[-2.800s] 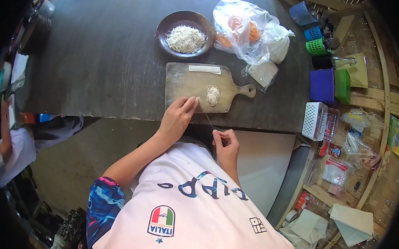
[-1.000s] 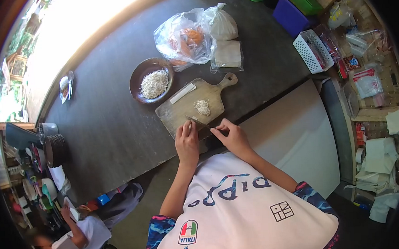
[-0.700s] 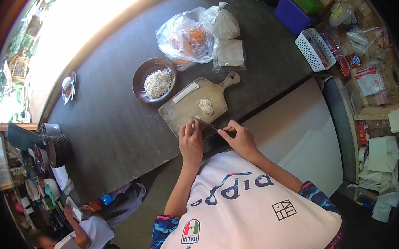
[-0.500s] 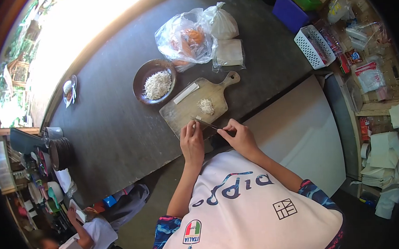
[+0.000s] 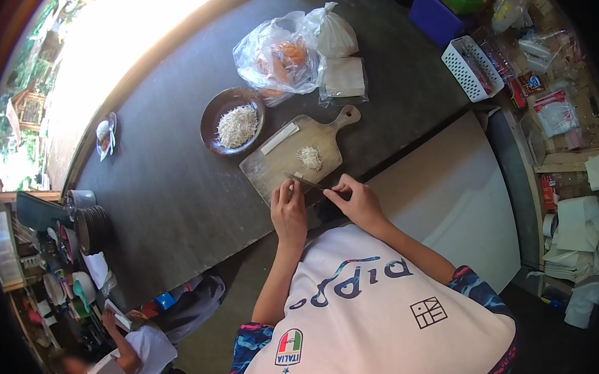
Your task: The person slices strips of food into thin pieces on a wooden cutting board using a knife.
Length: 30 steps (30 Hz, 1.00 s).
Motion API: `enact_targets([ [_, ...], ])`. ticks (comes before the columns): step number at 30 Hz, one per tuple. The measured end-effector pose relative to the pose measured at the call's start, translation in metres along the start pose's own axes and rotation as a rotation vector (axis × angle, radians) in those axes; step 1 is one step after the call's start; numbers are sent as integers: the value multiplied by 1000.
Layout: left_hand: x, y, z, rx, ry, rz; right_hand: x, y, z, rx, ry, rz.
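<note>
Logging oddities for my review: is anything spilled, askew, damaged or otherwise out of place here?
Nothing stands out. The pale shreds sit heaped on the cutting board and more lie in the upright bowl; no spill shows around either.

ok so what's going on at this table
A person's right hand holds a thin dark knife over a wooden cutting board; the left hand is beside the blade, what it presses unclear. A small pile of fine whitish shreds and a flat white strip lie on the board. More shreds fill a round brown bowl alongside.
</note>
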State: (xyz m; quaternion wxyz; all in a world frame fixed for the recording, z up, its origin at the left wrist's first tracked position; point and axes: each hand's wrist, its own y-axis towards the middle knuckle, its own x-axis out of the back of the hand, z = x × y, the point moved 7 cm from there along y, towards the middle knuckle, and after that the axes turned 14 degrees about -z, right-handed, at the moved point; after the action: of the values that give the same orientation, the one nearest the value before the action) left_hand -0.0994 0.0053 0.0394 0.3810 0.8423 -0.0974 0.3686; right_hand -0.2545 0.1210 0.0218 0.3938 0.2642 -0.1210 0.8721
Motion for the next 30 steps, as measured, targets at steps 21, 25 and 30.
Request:
enact_targets([
  [21,3,0,-2,-1,-4,-30,-2,1,2,-22,-27,26],
  [25,-1,-4,3,25,14,19,2,-2,5,-9,-9,28],
  [30,2,-3,0,4,-1,-17,1,0,1,-27,-25,43],
])
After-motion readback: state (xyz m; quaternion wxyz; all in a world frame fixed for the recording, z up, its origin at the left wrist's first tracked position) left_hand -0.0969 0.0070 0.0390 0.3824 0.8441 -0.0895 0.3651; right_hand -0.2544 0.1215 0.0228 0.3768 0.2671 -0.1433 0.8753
